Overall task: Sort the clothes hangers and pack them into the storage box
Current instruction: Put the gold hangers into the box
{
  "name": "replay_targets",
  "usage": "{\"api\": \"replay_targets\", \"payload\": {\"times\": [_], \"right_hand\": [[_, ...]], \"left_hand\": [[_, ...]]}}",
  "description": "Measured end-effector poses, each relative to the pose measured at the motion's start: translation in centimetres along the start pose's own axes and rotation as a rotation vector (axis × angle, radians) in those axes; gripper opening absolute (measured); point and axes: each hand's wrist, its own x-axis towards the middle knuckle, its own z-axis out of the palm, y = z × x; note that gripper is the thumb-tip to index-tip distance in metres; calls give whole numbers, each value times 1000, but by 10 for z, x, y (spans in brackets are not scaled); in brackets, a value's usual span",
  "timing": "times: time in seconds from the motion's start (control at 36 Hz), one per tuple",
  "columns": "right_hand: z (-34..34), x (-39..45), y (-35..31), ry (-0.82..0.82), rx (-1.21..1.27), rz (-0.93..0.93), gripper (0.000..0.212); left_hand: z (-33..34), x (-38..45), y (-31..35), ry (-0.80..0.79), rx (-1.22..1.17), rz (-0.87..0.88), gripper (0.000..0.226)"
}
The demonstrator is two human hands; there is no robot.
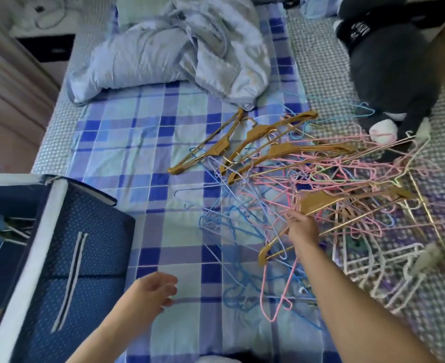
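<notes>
Right hand [302, 227] pinches a gold hanger [347, 199] atop the tangled pile [334, 184], right of the box [59, 247]; left hand [154, 290] hangs loose-fingered. Lift slowly, shaking wire hooks free first.

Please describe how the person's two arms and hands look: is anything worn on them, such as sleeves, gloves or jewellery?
Both forearms are bare as far as the picture shows, with no sleeves in view. The left hand and right hand wear no gloves. No watch, bracelet or ring is visible, though blur hides fine details.
</notes>
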Motion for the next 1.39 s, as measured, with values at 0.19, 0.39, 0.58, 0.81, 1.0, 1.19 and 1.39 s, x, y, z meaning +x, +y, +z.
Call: {"api": "replay_targets", "payload": {"times": [0.19,0.39,0.58,0.81,1.0,1.19,1.39], "right_hand": [[-59,-19,-26,322,4,-226,29],[-136,-53,-106,375,-117,-444,33],[-75,-153,-151,-229,-68,-610,43],[36,-181,-119,-708,-37,-624,29],[46,-80,-131,-1000,24,-264,27],[58,102,-129,-299,394,267,14],[74,146,-119,-274,756,470,41]], "left_hand": [[4,6,13,-70,-5,48,17],[7,-15,61,-119,66,186,17],[28,-38,124,-241,-83,356,20],[20,5,149,-204,-349,308,15],[14,51,126,92,-393,251,8],[-13,48,100,219,-492,182,12],[-26,34,86,254,-583,171,15]]}}
